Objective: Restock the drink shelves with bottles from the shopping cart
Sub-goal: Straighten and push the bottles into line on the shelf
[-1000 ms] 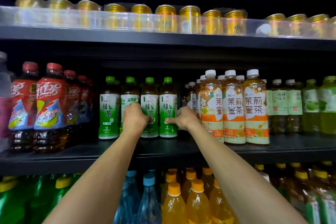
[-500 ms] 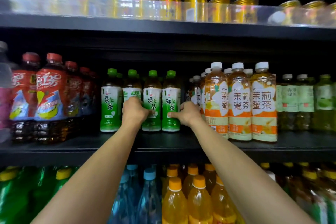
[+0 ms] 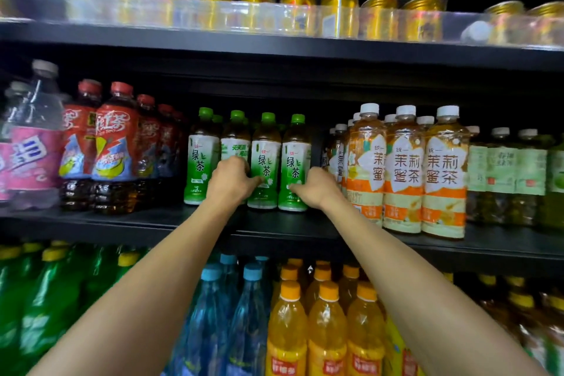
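Both my hands on the green tea bottles (image 3: 264, 162), middle shelf (image 3: 122, 224).
My left hand (image 3: 230, 180) fingers wrap the second bottle (image 3: 233, 143); my right hand (image 3: 317, 188) fingers press the rightmost bottle (image 3: 294, 162).

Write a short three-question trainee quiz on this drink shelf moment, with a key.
1. True or false: both hands are on the green tea bottles on the middle shelf.
2. Multiple choice: what stands directly right of the green tea bottles? A) red-capped iced tea bottles B) white-capped jasmine honey tea bottles C) gold cans
3. Fill in: the front row of green tea shows ___ green caps.

Key
1. True: the left hand and the right hand both touch the green tea bottles.
2. B: the jasmine honey tea bottles; the iced tea bottles stand to the left, the gold cans on the shelf above.
3. Four.
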